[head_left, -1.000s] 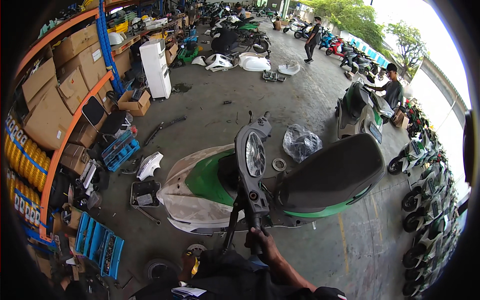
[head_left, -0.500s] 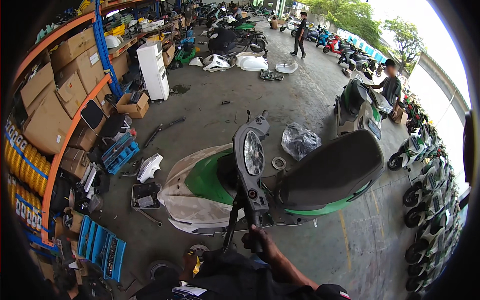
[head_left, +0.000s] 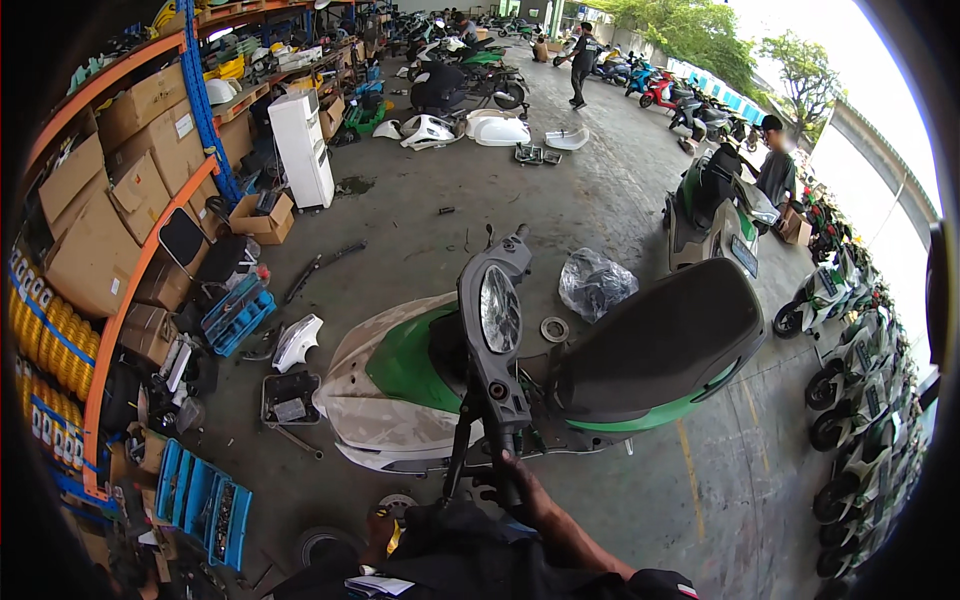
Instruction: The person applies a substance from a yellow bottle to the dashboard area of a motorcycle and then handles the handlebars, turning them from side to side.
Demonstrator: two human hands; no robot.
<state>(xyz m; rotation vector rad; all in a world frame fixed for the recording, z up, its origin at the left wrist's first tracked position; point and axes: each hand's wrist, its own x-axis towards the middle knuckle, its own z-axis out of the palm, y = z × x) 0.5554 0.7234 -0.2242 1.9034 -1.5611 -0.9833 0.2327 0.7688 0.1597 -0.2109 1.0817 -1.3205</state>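
A white and green scooter (head_left: 395, 371) stands crosswise in front of me, with a dark seat (head_left: 655, 340) on the right and a grey handlebar assembly with a mirror (head_left: 498, 305) turned toward me. My right hand (head_left: 520, 490) is wrapped round the handlebar's near grip. My left hand (head_left: 380, 530) is low at my body, its curled fingers beside something yellow (head_left: 395, 540), too small and hidden to name. A black stay (head_left: 458, 470) runs down beside the grip. Beyond the scooter lie crumpled plastic (head_left: 595, 285) and a metal ring (head_left: 553, 328).
Orange-blue shelving (head_left: 140, 300) with boxes lines the left; blue toolboxes (head_left: 200, 500), a tray (head_left: 290, 400) and white panels (head_left: 295, 343) lie near it. A co-worker (head_left: 775, 170) stands by another scooter (head_left: 700, 225); another person (head_left: 582, 65) is farther back. Parked scooters (head_left: 840, 390) line the right.
The handlebar top has shifted slightly left in view, with my right hand still on the grip. The person at the back has walked further away and leftward.
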